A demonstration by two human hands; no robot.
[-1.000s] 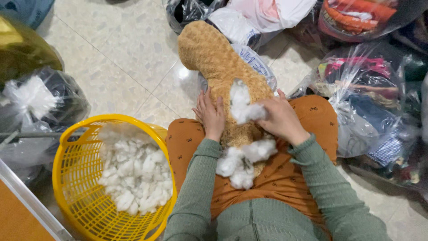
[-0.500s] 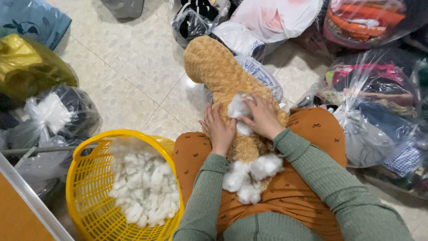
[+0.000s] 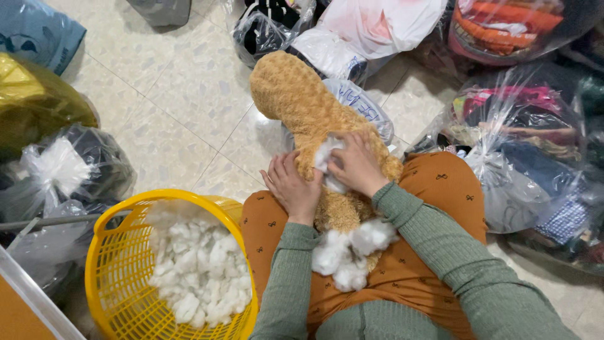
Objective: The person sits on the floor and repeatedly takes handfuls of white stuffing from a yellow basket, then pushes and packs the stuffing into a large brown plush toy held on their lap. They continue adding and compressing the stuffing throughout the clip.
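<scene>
A tan plush toy (image 3: 296,94) lies across my lap and out over the floor. My left hand (image 3: 291,186) grips its left side beside an opening. My right hand (image 3: 356,162) is pressed into that opening, fingers closed on a tuft of white stuffing (image 3: 322,158). A loose pile of white stuffing (image 3: 346,249) rests on my orange trousers below the toy. At my left stands a yellow plastic basket (image 3: 104,264) holding more white stuffing (image 3: 198,271).
Clear plastic bags of clothes (image 3: 509,126) crowd the right side and the top. Dark and yellow bags (image 3: 38,107) lie at the left on the pale tiled floor (image 3: 182,94). An orange board with a metal edge (image 3: 25,308) sits at the bottom left.
My right hand has gone from holding a pulled-out tuft at the right to pushing into the toy's opening. My left hand has slid a little lower on the toy.
</scene>
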